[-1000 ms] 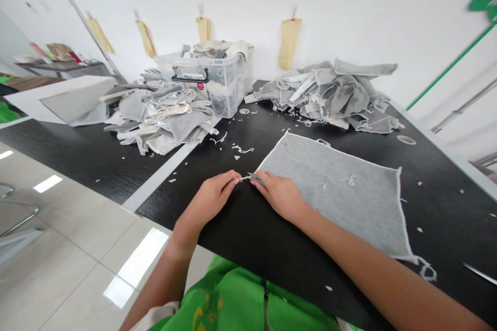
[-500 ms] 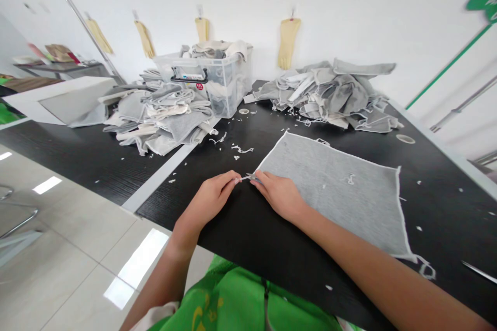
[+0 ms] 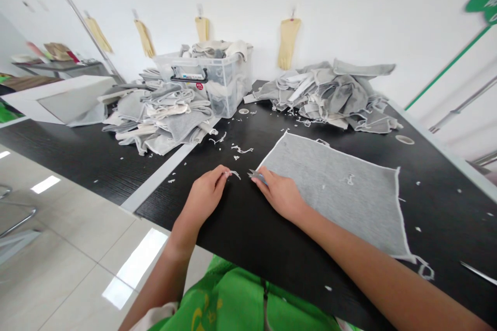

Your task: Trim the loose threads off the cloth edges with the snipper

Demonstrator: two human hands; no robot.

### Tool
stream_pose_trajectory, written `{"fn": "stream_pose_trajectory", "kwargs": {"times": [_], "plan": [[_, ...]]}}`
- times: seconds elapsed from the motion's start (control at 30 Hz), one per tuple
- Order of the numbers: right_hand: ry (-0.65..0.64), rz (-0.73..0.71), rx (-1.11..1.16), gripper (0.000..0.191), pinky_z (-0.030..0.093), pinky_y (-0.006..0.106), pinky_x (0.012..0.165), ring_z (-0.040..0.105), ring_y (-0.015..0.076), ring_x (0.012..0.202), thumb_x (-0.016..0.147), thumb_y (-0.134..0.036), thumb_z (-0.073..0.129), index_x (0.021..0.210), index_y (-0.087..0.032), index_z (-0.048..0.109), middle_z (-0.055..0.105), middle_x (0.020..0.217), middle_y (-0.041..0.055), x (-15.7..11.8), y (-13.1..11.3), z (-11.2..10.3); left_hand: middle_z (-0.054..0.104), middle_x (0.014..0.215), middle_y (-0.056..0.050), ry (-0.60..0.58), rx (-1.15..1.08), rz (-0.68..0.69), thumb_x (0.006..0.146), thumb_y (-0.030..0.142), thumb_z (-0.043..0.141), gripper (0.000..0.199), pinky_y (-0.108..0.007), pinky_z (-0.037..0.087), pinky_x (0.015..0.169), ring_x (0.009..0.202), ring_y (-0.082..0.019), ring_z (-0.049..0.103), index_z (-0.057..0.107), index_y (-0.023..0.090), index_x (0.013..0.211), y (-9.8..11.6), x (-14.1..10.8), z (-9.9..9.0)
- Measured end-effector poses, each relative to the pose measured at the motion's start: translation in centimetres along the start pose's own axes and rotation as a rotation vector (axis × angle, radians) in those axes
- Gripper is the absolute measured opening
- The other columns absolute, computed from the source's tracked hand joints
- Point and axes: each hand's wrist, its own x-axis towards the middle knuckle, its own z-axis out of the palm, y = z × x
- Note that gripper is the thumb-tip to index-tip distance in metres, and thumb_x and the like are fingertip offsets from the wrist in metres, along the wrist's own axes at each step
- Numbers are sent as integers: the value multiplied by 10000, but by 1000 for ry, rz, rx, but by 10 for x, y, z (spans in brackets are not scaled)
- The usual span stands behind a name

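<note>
A grey cloth with white edging lies flat on the black table, a loose thread on top of it. My left hand pinches a short white thread to the left of the cloth's near left corner. Small metal snips are in my right hand, their blades apart and pointing left, beside that same corner. Between the thread and the blades there is a gap. The handles of the snips are mostly hidden by my fingers.
Behind are a folded cloth pile, a clear plastic box full of cloths and a second heap. Thread scraps dot the table. A metal tool lies at the right edge. Yellow gloves hang on the wall.
My left hand has moved left, away from the cloth corner, with the thread now separate from it. The snips' blades now stand apart. My right hand has barely moved.
</note>
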Motion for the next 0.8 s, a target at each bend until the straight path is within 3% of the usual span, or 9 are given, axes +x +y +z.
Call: {"fn": "stream_pose_trajectory", "kwargs": {"times": [0.17, 0.37, 0.53, 0.8], "plan": [[76, 112, 128, 373, 406, 284, 663, 718, 219, 780, 1101, -536, 342, 1215, -257, 562, 759, 923, 21, 1, 6, 0, 681, 1125, -60, 61, 245, -17, 1008, 297, 537, 187, -424, 445, 977, 1042, -260, 589, 671, 272, 1135, -10, 1, 7], [113, 154, 219, 386, 401, 284, 660, 683, 209, 718, 1091, -553, 337, 1184, -268, 580, 728, 855, 8, 1, 7, -2, 655, 1178, -51, 37, 265, 81, 1015, 283, 537, 182, -430, 432, 933, 1076, -266, 555, 669, 289, 1140, 24, -4, 10], [121, 162, 251, 398, 401, 282, 662, 669, 208, 710, 1085, -557, 335, 1168, -264, 591, 709, 844, 11, 1, 7, -3, 639, 1154, -71, 94, 310, 50, 1014, 271, 535, 167, -446, 420, 917, 1072, -283, 539, 677, 275, 1100, 45, -5, 20], [113, 212, 360, 387, 397, 281, 665, 628, 187, 699, 1063, -573, 378, 1117, -270, 613, 685, 834, -6, -1, 5, -4, 640, 1108, -56, -7, 266, 75, 1028, 291, 516, 190, -419, 429, 930, 1037, -258, 538, 658, 276, 1152, 37, -5, 29]]}}
